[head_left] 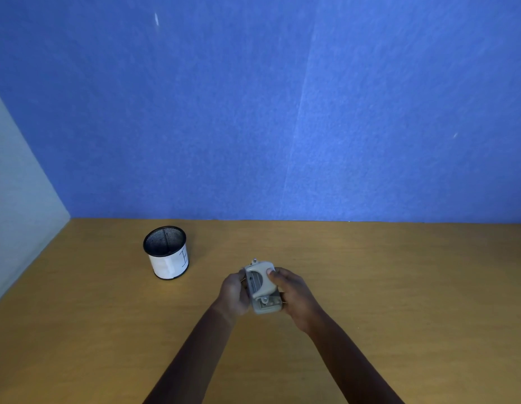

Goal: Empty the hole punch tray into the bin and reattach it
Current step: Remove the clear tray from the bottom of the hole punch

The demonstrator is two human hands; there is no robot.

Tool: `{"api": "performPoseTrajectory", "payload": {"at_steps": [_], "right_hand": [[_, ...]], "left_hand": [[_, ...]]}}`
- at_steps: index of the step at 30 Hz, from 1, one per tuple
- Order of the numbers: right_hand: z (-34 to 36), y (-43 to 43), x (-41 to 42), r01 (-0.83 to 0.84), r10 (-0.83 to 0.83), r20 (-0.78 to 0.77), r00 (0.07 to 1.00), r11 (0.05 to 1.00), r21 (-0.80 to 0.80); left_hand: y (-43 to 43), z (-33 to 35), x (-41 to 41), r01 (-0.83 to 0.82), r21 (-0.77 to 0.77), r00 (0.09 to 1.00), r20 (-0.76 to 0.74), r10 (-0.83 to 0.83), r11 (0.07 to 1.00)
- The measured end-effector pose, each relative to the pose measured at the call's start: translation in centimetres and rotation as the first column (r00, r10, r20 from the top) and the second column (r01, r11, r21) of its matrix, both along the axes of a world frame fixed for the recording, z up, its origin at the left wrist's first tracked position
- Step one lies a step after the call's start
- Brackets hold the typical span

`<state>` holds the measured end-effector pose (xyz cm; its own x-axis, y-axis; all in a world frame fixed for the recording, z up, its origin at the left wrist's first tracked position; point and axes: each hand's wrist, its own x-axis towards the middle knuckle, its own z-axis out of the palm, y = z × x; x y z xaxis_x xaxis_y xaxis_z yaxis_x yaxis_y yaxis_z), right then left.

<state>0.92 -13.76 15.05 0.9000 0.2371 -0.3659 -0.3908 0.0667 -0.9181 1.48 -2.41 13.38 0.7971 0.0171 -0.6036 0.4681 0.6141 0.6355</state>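
Observation:
A grey hole punch [262,287] is held over the wooden desk, its handle facing up and its long side pointing away from me. My left hand [233,293] grips its left side. My right hand [294,295] grips the right side, thumb on the handle's far edge. The tray under the punch is hidden, so I cannot tell if it is attached. The bin [166,252], a small black mesh cup wrapped in white paper, stands upright to the far left of the hands.
The wooden desk [399,287] runs to a blue partition wall [282,112] at the back and a pale wall [17,214] on the left.

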Motion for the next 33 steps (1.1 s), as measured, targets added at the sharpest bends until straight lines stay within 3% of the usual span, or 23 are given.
{"api": "performPoseTrajectory", "payload": {"at_steps": [7, 12, 17, 23, 27, 33], "right_hand": [[0.1, -0.1, 0.2, 0.019, -0.019, -0.020, 1.000, 0.999, 0.027], [0.1, 0.4, 0.9, 0.151, -0.150, -0.032, 0.988, 0.988, 0.032], [-0.1, 1.2, 1.5, 0.272, -0.272, 0.002, 0.962, 0.961, -0.042], [-0.1, 1.4, 1.7, 0.290, -0.290, 0.014, 0.957, 0.955, -0.063], [0.3, 1.3, 1.7, 0.284, -0.284, 0.010, 0.959, 0.958, -0.046], [0.7, 1.1, 1.8, 0.299, -0.300, -0.039, 0.953, 0.953, -0.042]], "left_hand": [[0.2, -1.0, 0.5, 0.003, -0.057, 1.000, -0.001, -0.004, 0.998], [-0.5, -2.6, 0.2, 0.039, -0.139, 0.992, 0.122, -0.022, 0.990], [-1.7, -3.7, -0.5, -0.033, -0.308, 0.976, 0.196, 0.097, 0.951], [-2.1, -3.7, -0.9, -0.071, -0.325, 0.918, 0.348, 0.190, 0.943], [-1.9, -4.6, -0.3, -0.130, -0.366, 0.935, 0.263, 0.236, 0.921], [-1.7, -3.6, -0.5, -0.056, -0.350, 0.944, 0.287, 0.164, 0.935]]}}
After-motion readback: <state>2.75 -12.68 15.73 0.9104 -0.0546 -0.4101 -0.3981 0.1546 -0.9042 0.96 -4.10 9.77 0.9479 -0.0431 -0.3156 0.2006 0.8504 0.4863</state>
